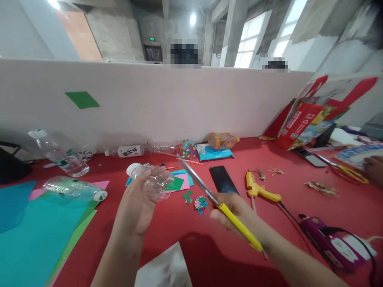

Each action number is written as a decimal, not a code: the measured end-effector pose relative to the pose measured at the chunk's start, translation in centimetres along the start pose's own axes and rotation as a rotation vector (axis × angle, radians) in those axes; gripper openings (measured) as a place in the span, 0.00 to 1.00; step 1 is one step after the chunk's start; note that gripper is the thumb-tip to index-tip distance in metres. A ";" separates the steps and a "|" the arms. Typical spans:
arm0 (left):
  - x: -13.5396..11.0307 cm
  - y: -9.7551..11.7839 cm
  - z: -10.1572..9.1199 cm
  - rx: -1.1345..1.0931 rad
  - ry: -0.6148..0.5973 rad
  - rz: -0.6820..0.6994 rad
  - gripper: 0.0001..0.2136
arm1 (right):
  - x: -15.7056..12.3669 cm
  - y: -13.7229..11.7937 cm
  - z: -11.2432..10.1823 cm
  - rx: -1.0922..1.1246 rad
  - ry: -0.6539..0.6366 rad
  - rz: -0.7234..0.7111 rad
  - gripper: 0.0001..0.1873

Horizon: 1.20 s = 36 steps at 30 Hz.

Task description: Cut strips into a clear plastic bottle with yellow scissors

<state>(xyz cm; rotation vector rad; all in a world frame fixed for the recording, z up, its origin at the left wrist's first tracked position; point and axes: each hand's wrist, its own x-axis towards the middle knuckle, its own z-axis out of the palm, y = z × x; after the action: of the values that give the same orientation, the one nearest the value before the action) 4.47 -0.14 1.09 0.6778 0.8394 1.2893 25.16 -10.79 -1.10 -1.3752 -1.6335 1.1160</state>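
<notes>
My left hand (pixel 136 207) is wrapped round a clear plastic bottle (pixel 149 179) with a white cap, held sideways above the red table (pixel 185 223). My right hand (pixel 236 213) grips yellow-handled scissors (pixel 215 201); their metal blades point up and left toward the bottle and look closed. Small coloured paper cut-outs (pixel 200 203) lie on the table just under the blades. A black phone (pixel 223 179) lies beyond my right hand.
Teal and green paper sheets (pixel 32 239) cover the left. Other plastic bottles (pixel 61 153) stand and lie there. A yellow glue gun (pixel 260 190), purple device (pixel 329 239), wet wipes pack (pixel 214 152) and red bag (pixel 302 119) sit right. Another person's hand (pixel 375 169) shows at the far right by yellow scissors (pixel 347 170).
</notes>
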 end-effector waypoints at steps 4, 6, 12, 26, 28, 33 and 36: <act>0.4 -0.4 -1.0 -0.007 -0.055 0.050 0.05 | -1.0 0.4 -0.9 -0.074 -0.199 -0.009 0.25; 0.5 -0.4 -1.8 0.006 -0.092 0.079 0.06 | -1.5 0.1 -0.8 -0.092 -0.268 0.020 0.25; -0.2 0.2 -2.0 0.055 0.008 -0.016 0.08 | -1.3 -1.3 0.4 -0.110 -0.283 0.128 0.31; -0.7 1.4 -2.6 0.081 0.008 0.181 0.09 | -0.8 -1.5 2.5 0.000 -0.312 0.168 0.30; -0.8 1.4 -2.6 0.091 -0.014 0.180 0.10 | -0.8 -1.4 2.7 0.011 -0.316 0.149 0.30; -1.0 1.1 -2.4 0.096 -0.012 0.164 0.10 | -0.6 -1.4 2.6 0.048 -0.414 0.100 0.30; -0.9 1.1 -2.4 0.089 -0.025 0.162 0.09 | -0.7 -1.5 2.4 0.066 -0.427 0.118 0.29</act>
<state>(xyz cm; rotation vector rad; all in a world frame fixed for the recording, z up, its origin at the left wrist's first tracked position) 1.79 -0.92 0.81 0.8449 0.8391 1.3914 22.57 -11.92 -0.60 -1.2630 -1.8040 1.6044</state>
